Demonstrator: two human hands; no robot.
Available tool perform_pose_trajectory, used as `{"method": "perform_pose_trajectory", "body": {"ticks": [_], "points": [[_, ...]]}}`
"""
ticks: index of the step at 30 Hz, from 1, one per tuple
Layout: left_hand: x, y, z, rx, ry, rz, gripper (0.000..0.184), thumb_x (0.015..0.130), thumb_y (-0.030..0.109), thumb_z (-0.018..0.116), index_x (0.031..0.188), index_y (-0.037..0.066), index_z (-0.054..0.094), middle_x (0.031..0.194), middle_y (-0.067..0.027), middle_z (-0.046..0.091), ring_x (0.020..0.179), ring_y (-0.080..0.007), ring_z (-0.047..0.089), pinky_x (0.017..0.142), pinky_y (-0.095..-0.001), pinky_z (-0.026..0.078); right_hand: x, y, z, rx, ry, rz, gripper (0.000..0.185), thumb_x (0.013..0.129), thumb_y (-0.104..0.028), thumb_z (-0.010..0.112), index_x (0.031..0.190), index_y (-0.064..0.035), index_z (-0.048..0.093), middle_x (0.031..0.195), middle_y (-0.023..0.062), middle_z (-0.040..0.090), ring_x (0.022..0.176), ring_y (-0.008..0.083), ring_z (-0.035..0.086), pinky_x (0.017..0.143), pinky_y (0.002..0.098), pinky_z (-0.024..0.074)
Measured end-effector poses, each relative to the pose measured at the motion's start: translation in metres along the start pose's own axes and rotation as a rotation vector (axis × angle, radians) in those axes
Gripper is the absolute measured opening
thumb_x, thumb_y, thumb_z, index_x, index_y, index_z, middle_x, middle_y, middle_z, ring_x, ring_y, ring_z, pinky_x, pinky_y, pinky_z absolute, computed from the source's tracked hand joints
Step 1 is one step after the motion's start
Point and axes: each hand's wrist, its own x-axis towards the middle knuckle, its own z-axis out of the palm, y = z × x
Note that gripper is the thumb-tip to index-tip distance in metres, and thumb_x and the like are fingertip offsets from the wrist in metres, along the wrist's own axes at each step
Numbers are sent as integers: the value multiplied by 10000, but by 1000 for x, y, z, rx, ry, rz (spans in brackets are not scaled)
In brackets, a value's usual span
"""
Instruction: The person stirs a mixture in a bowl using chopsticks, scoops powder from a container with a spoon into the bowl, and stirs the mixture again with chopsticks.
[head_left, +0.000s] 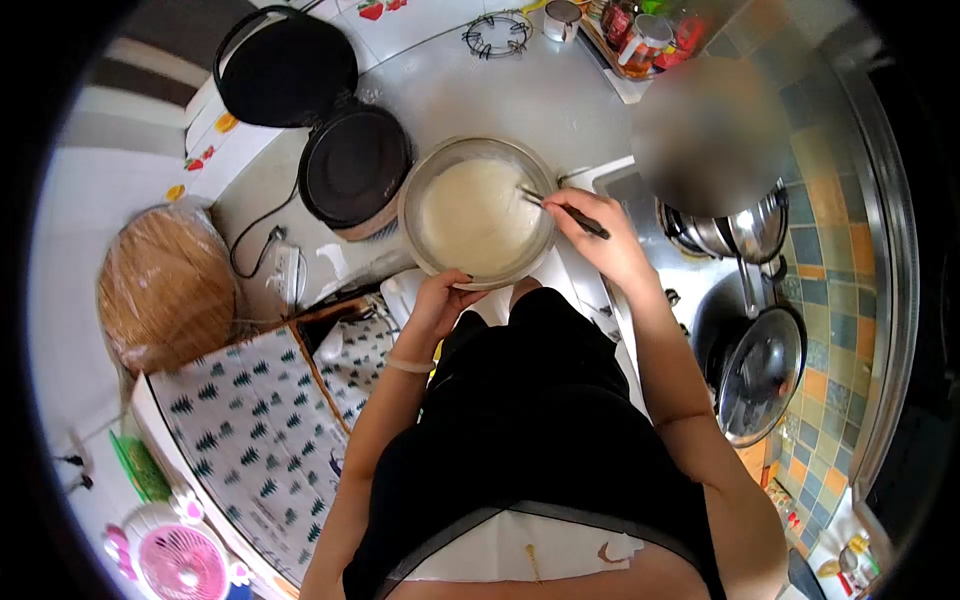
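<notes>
A round metal bowl [412, 222] with pale, smooth batter [480, 215] in it is in front of my body. My left hand [440, 303] grips the near-left side of the bowl, fingers at its rim. In my right hand [605, 240] is a dark-handled metal utensil [588, 221], held over the bowl's right side. Its metal end reaches into the batter; the exact shape of the tip is hard to make out. Left of the bowl stands an open electric griddle [357, 165], its round black lid [288, 72] tipped back.
Wrapped brown round stack [165, 290] and a tree-patterned cloth [250, 430] are at left. A power strip [287, 268] lies near the griddle cord. On the right are a stove, metal pots [755, 225] and a lidded pan [765, 375]. Jars [645, 40] stand at the back.
</notes>
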Motion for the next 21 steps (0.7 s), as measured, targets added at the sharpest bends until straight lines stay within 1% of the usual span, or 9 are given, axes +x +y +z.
{"method": "perform_pose_trajectory", "body": {"ticks": [1, 3, 5, 10, 11, 14, 17, 20, 21], "points": [[15, 13, 9, 19, 19, -21, 283, 898, 43, 473, 1127, -109, 544, 1159, -218, 603, 1059, -304, 626, 987, -414, 523, 21, 20, 8, 19, 85, -92, 121, 912, -79, 620, 1003, -22, 675, 883, 141, 686, 745, 234, 665, 677, 311, 506], [49, 38, 27, 39, 21, -29, 262, 902, 46, 493, 1111, -100, 556, 1135, -191, 607, 1039, -295, 626, 991, -419, 517, 59, 41, 15, -5, 33, -168, 140, 914, -79, 621, 1040, -29, 656, 954, 151, 685, 829, 306, 675, 735, 345, 523], [93, 53, 33, 29, 8, -50, 253, 905, 50, 504, 1103, -96, 561, 1124, -181, 608, 1033, -289, 625, 984, -415, 521, 84, 64, 27, 26, -28, -210, 156, 918, -84, 616, 1060, -25, 641, 959, 155, 675, 845, 319, 664, 738, 357, 517], [186, 75, 50, 58, -41, -126, 238, 915, 63, 509, 1081, -100, 558, 1127, -191, 595, 1028, -271, 625, 932, -372, 556, 109, 95, 8, 86, -140, -98, 173, 925, -117, 619, 1070, -26, 641, 932, 147, 669, 820, 296, 657, 717, 349, 503], [205, 77, 50, 50, -44, -137, 236, 914, 63, 513, 1076, -101, 561, 1114, -192, 601, 1015, -266, 631, 914, -362, 563, 113, 103, -4, 101, -161, 18, 172, 925, -123, 627, 1060, -20, 659, 913, 129, 678, 805, 227, 663, 720, 318, 501], [246, 86, 68, 33, -122, -190, 223, 908, 64, 533, 1054, -99, 576, 1045, -179, 637, 940, -254, 663, 839, -325, 596, 117, 154, -25, 174, 91, 230, 148, 902, -80, 647, 1025, -4, 679, 890, 95, 712, 765, 149, 647, 685, 282, 502], [282, 92, 87, 189, -73, -168, 211, 906, 62, 543, 1041, -94, 587, 1001, -161, 653, 912, -253, 674, 831, -328, 600, 142, 166, -35, 98, 374, 287, 173, 901, -63, 647, 1062, -6, 669, 889, 124, 701, 751, 165, 652, 681, 274, 501], [323, 92, 90, 150, -201, -217, 199, 903, 43, 555, 1057, -77, 595, 1001, -150, 654, 919, -238, 671, 806, -311, 601, 163, 182, -24, -44, 461, 155, 207, 905, -52, 635, 1110, -22, 644, 903, 156, 686, 739, 184, 654, 675, 281, 505], [331, 96, 95, 149, -238, -235, 199, 902, 37, 556, 1063, -74, 596, 1004, -150, 653, 919, -236, 671, 806, -308, 599, 164, 182, -20, 14, 372, 250, 231, 907, -38, 621, 1138, -40, 621, 949, 174, 673, 748, 232, 670, 682, 305, 521]]}}
